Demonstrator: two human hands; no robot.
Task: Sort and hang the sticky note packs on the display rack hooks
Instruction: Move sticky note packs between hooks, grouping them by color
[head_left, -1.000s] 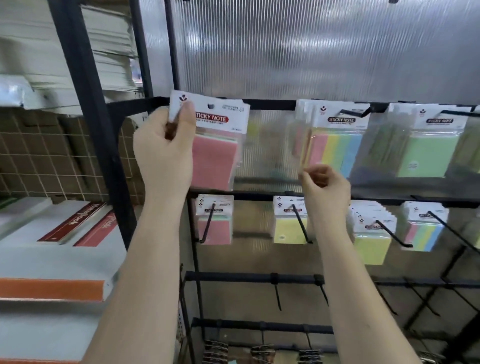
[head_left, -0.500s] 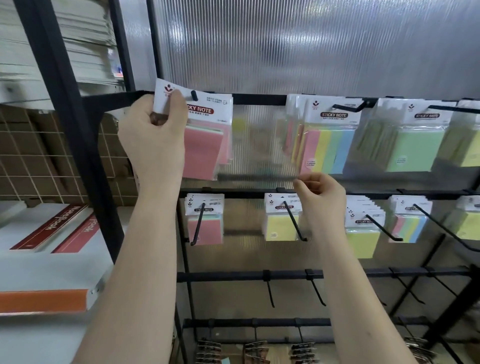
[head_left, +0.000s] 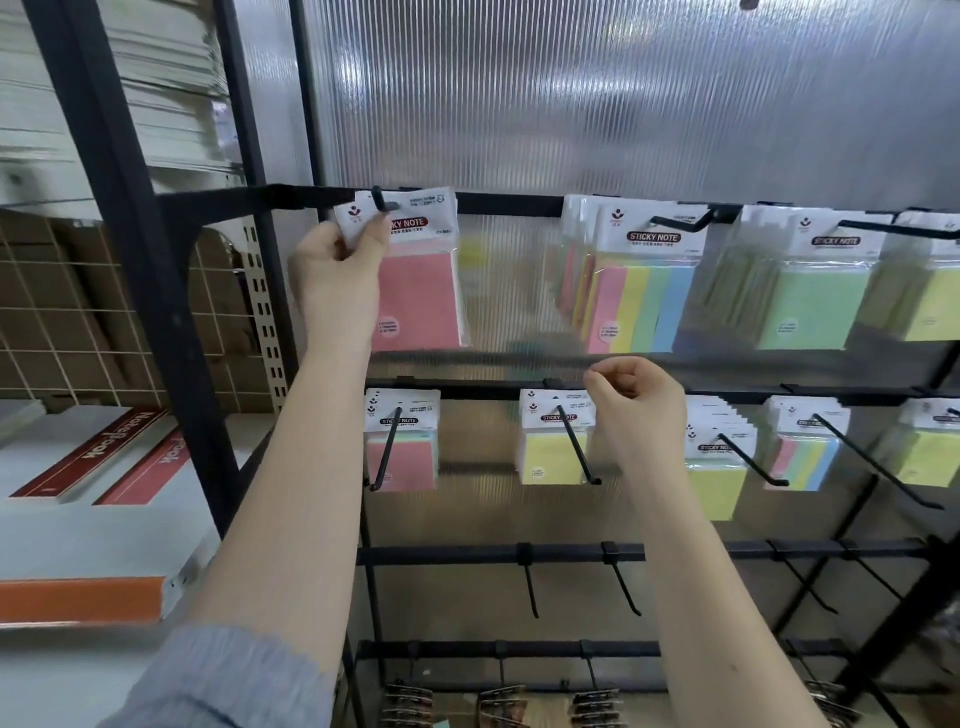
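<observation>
My left hand pinches the white header of a pink sticky note pack at the top-left hook of the black display rack. The hook tip pokes through the header's hole. My right hand hovers lower, in front of the second rail, with fingers curled and nothing in them. Striped multicolour packs and green packs hang on the top rail to the right. Small pink, yellow and other packs hang on the second rail.
Bare hooks stick out from the third rail. Binder clips hang at the bottom. A ribbed translucent panel backs the rack. Left of the black upright, a shelf holds notebooks and stacked paper.
My left hand has moved the pink pack right along the top rail and onto the hook, which now pokes through its hole. My right hand has stayed curled near the second rail.
</observation>
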